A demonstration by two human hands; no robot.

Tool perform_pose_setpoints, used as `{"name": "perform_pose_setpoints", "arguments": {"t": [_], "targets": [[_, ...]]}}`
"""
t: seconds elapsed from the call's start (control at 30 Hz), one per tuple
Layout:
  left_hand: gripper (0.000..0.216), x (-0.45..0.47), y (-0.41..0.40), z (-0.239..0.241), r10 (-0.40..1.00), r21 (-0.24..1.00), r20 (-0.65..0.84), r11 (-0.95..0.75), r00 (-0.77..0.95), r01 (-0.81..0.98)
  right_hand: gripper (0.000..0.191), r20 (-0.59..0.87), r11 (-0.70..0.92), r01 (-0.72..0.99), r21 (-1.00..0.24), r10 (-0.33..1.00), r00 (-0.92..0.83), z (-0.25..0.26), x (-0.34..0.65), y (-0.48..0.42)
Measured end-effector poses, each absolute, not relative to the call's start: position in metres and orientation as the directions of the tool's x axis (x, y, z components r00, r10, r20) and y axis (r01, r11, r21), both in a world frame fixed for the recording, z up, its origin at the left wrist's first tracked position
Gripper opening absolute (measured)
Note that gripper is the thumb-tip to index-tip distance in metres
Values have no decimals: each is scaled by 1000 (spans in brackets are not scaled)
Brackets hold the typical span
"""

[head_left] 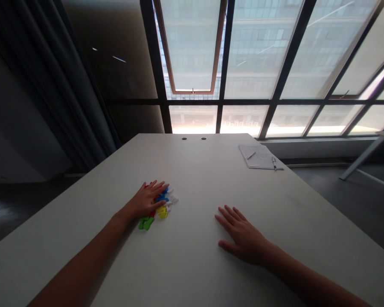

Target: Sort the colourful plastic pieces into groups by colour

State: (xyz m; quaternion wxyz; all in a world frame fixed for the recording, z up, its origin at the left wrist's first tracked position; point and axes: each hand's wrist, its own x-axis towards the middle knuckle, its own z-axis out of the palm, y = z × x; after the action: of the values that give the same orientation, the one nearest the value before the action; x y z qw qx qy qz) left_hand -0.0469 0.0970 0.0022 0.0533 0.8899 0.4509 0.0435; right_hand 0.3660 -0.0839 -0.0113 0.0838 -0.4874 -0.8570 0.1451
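Note:
My left hand (147,199) lies over a small pile of coloured plastic pieces, its fingers stretched out and resting on top of them. Green pieces (146,223) poke out below the palm, with a yellow piece (162,212) beside them. Blue pieces (161,198) show between the thumb and fingers, and whitish pieces (173,199) lie at the pile's right edge. A bit of red also shows. The pieces look like small clips, but their exact kind is unclear, and the hand hides part of the pile. Palm down on the tabletop, my right hand (241,236) is open with fingers apart, holding nothing.
The white table (192,170) has two round holes near its far edge. At the back right lie papers (259,158) with a pen (274,163) and another pen (251,155) on them. Windows stand behind, a dark curtain (60,85) hangs left, and a table leg (360,158) stands right.

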Motion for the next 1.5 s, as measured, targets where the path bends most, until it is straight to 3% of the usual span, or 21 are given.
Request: {"name": "perform_pose_setpoints", "arguments": {"t": [0.47, 0.7, 0.97, 1.13, 1.33, 1.5], "targets": [[66, 35, 59, 10, 657, 210, 112, -749, 745, 628, 78, 9, 474, 809, -348, 864, -503, -10, 365, -84], [70, 83, 10, 16, 548, 222, 137, -829, 825, 513, 77, 107, 425, 803, -418, 901, -421, -15, 366, -84], [73, 131, -30, 9, 476, 269, 161, -864, 864, 426, 33, 464, 502, 611, -612, 854, -236, -20, 373, -78], [83, 133, -28, 16, 533, 368, 107, -805, 839, 465, 20, 563, 518, 559, -648, 820, -107, -19, 374, -73], [76, 123, -28, 36, 581, 546, 50, -697, 812, 465, 24, 536, 607, 506, -613, 789, -299, -17, 375, -75], [57, 111, -26, 51, 620, 628, 69, -636, 782, 449, 27, 420, 582, 605, -544, 813, -403, -16, 379, -76]]}}
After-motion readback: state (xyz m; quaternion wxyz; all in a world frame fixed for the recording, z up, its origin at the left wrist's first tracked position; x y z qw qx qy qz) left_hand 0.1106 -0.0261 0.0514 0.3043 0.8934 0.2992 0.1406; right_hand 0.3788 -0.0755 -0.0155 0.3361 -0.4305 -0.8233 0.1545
